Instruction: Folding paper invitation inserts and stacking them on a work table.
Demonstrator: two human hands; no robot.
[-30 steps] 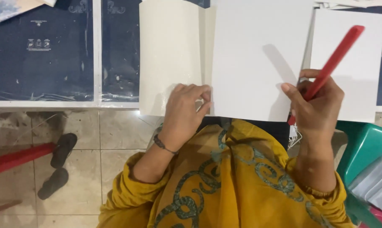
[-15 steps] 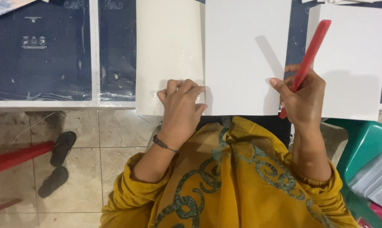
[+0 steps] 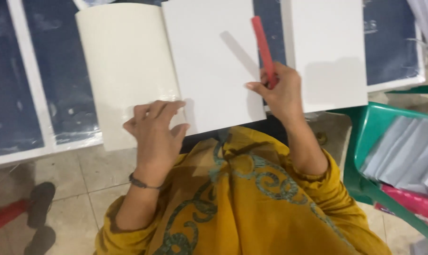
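Here I have the cream sheet as my landmark: it lies flat on the dark blue boards, its near edge hanging a little over the tiled floor. My left hand rests on its near right corner, palm down, fingers spread flat and gripping nothing, pinning the sheet where it meets the white sheet just to its right. My right hand sits at the right edge of that white sheet, closed around a red stick that points away from me, its lower end hidden in the fist; I cannot tell whether it is a pen or a flat tool. Further right of the cream sheet lies another white sheet, apart from both hands. As I judge it, the two middle sheets are laid side by side and held, yet both faces look blank, so any marking or creasing seems undone. A green basket of papers stands well right, by my yellow clothing.
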